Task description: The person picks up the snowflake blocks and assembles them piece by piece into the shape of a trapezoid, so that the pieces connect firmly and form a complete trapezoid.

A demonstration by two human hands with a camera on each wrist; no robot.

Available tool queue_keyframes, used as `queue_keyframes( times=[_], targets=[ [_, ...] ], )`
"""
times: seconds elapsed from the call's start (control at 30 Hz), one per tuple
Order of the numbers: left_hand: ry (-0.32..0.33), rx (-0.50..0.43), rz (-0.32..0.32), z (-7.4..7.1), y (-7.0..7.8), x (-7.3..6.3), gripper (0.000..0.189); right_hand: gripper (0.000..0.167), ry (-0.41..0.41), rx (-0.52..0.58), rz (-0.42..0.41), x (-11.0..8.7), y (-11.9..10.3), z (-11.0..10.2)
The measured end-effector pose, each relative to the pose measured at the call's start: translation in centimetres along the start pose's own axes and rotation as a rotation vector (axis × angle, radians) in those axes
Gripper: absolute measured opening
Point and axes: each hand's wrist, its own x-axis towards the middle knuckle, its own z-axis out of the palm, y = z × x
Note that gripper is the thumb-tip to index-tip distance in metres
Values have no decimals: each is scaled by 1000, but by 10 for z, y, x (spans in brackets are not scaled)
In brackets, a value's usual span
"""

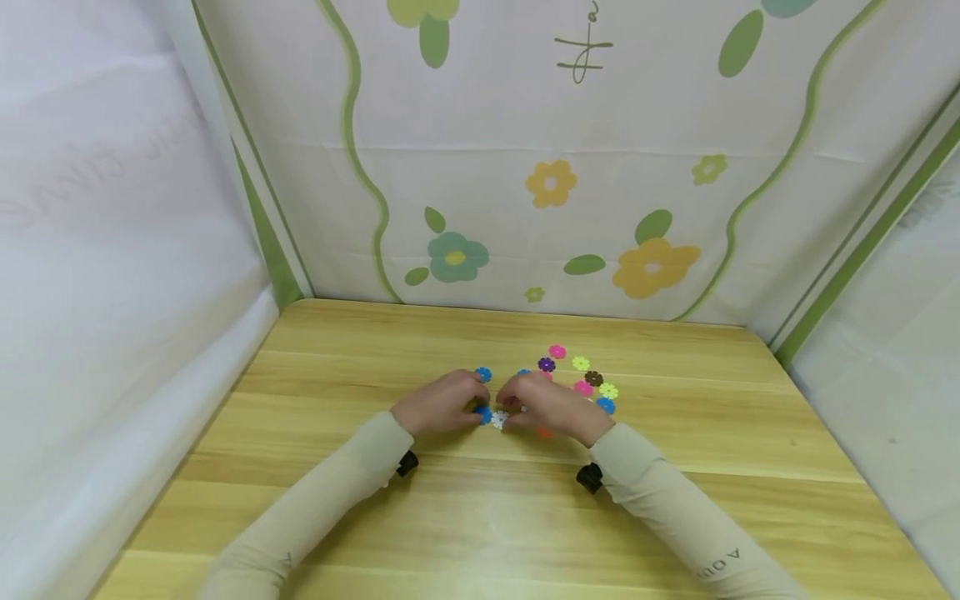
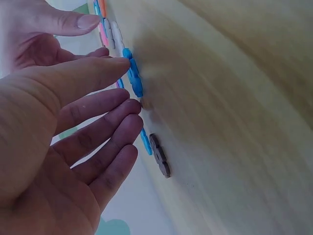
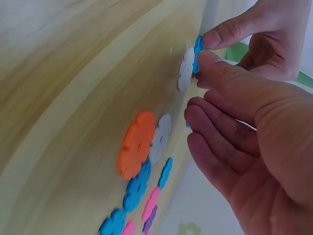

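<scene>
Small flower-shaped plastic discs lie flat on the wooden table. My left hand (image 1: 442, 402) pinches a blue disc (image 2: 133, 76) at its edge, thumb tip on it and forefinger on the far side; the other fingers extend loosely. Beside it lies a white disc (image 3: 186, 69). Close over this white disc is my right hand (image 1: 553, 406), its thumb and fingers apart and gently bent, with nothing held between them. A brown disc (image 2: 160, 155) and another blue disc (image 1: 483, 374) lie beyond my left hand. Near my right hand sit an orange disc (image 3: 137, 144) and a second whitish disc (image 3: 160, 139).
Several more discs spread to the right and behind my right hand, among them a purple one (image 1: 547, 364), a pink one (image 1: 557, 352) and a yellow one (image 1: 608, 391). A white cloth (image 1: 487, 125) printed with flowers stands behind the wooden table (image 1: 480, 517).
</scene>
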Motion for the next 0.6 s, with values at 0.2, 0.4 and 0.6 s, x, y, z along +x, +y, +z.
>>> queue_keyframes(
  times=[0.2, 0.4, 0.6],
  targets=[
    [-11, -3, 10, 2, -2, 4, 7, 11, -41, 22, 21, 10, 0, 4],
    [-23, 0, 6, 0, 1, 5, 6, 9, -43, 26, 45, 17, 1, 3],
    [-55, -38, -28, -4, 6, 10, 8, 11, -78, 29, 124, 25, -2, 2]
  ],
)
